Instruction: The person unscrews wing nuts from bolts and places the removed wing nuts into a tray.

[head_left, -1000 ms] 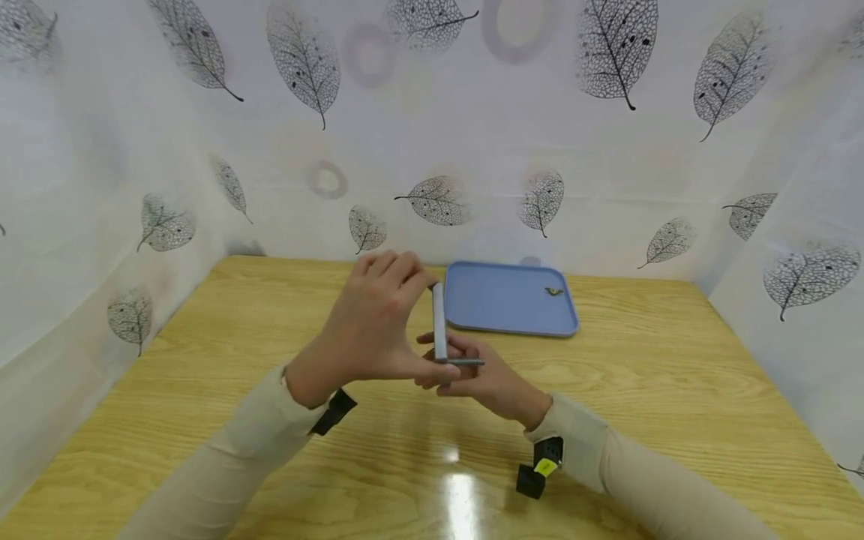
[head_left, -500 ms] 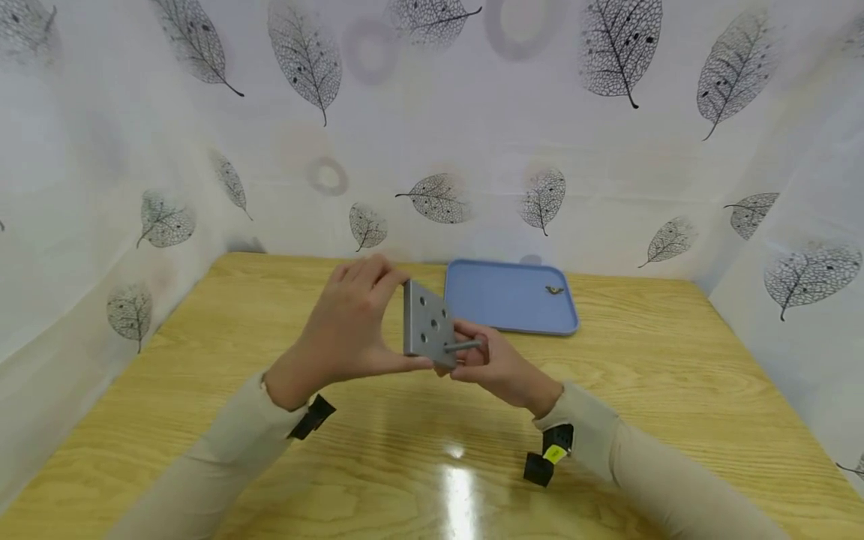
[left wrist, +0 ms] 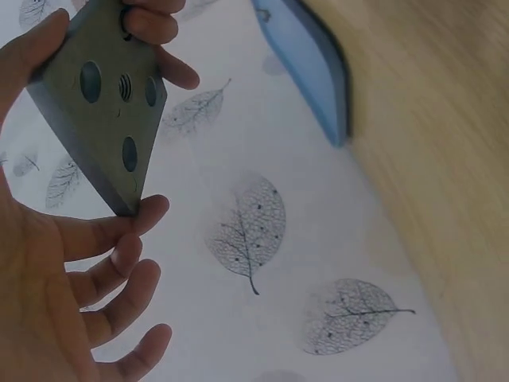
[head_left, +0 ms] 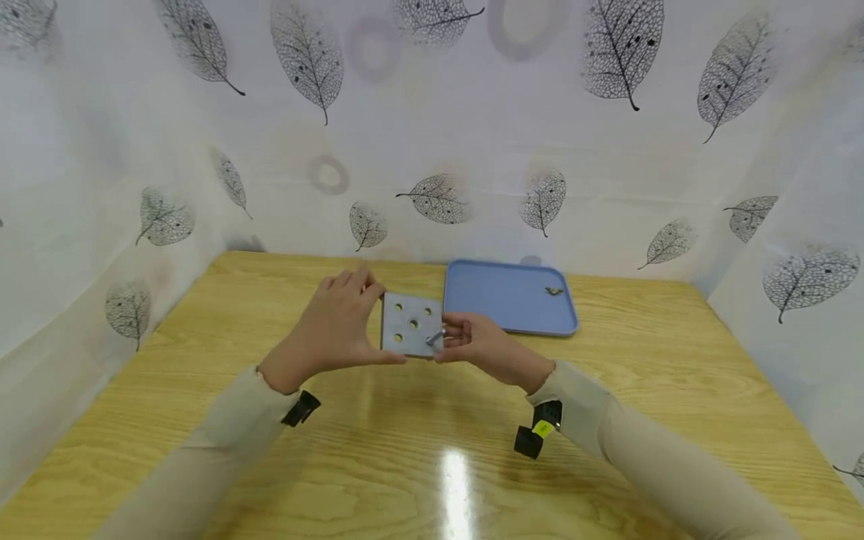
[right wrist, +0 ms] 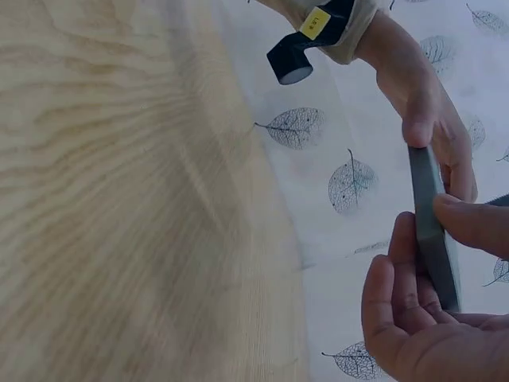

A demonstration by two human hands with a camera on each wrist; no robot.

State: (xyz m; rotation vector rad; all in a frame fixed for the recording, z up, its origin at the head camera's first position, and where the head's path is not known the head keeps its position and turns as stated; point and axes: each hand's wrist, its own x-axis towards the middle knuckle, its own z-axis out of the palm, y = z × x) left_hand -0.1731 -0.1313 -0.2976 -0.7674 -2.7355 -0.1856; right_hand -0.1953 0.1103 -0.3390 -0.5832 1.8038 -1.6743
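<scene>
A square grey metal plate (head_left: 413, 342) with several round holes is held up above the table, its face toward the head camera. From its lower right hole sticks a short metal pin (head_left: 436, 337). My left hand (head_left: 334, 322) grips the plate's left side, fingers at the upper corner and thumb along the bottom edge. At the lower right corner my right hand (head_left: 493, 349) pinches the plate between thumb and fingers, close to the pin. The left wrist view shows the centre hole of the plate (left wrist: 103, 119) is threaded. Seen nearly edge-on, the plate (right wrist: 429, 215) spans both hands in the right wrist view.
Behind the hands a blue tray (head_left: 496, 300) lies at the back of the wooden table (head_left: 607, 375). A small brass-coloured wing-shaped piece (head_left: 553, 291) is at its right side. A white curtain (head_left: 472, 135) with leaf prints encloses the table's back and sides.
The plate has turned from edge-on to face the head camera, showing its holes, and has shifted left. Both hands have moved along with it; the tray stays where it was.
</scene>
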